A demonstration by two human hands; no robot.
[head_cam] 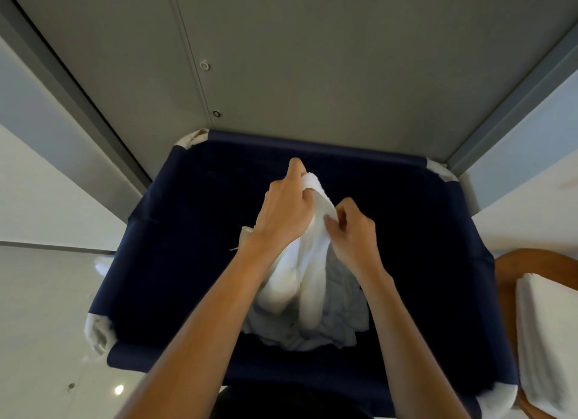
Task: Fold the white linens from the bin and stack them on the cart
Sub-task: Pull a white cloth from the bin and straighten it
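Hanging over one dark blue bin (187, 262), one white towel (312, 262) is gripped by two hands; more crumpled linen (337, 324), uncountable, lies beneath. One folded towel (544, 340) on the wooden cart (509, 262), right, is cut off. The left hand (287, 212) is closed on the towel's top, the right hand (353, 234) pinching its edge.

dim, soft light | bin (187, 262) interior near-black | edges bowed

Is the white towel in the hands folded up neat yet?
Not yet. The towel hangs loose and bunched from the left hand and right hand, above crumpled linens in the blue bin.
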